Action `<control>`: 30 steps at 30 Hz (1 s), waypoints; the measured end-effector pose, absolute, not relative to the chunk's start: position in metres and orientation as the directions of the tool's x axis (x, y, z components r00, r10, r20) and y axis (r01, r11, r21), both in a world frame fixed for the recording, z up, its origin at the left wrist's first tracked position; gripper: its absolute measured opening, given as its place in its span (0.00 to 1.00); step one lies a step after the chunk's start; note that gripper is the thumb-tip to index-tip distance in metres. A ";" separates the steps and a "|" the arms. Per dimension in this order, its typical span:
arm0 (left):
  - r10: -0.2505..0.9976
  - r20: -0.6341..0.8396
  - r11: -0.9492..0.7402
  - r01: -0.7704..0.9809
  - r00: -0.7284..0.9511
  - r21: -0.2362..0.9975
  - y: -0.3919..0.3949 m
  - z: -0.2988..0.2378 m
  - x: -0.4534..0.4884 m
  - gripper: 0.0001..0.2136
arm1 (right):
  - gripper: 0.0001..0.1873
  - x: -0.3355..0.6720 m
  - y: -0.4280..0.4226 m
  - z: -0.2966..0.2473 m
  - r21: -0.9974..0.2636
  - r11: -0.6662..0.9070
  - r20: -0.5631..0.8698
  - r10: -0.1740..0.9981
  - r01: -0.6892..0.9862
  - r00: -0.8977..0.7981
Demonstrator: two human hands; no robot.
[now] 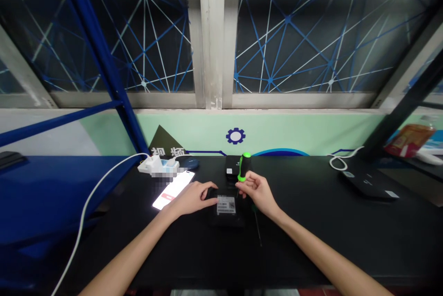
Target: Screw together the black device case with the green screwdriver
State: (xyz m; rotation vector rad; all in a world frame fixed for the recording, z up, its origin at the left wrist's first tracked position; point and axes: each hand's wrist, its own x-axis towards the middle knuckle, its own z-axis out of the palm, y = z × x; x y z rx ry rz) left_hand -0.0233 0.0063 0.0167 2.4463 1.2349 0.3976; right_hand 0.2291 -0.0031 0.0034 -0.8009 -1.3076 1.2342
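Observation:
A flat black box-shaped device [226,217] with a white printed label lies on the black desk in front of me. My left hand [200,198] grips its left side, the thumb on the label's edge and the fingers along the far corner. In my right hand [255,190] is a screwdriver [245,166] with a black and bright green handle. It stands nearly upright, handle up, pinched just below the handle over the device's far right corner; its tip is hard to make out. A second screwdriver [258,229] lies by my right hand, its handle mostly hidden.
Left of the device lies a lit phone [173,190], with a white power strip [148,166] and a dark blue mouse [189,163] behind. Another black box [232,166] sits at the back. A flat black device [368,187] and a white cable [338,163] lie right.

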 end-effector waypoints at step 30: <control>0.819 0.069 -0.541 0.726 0.570 0.424 0.005 0.017 -0.023 0.22 | 0.21 0.227 -0.008 0.003 -0.952 0.236 0.267 0.952 -0.193 -0.152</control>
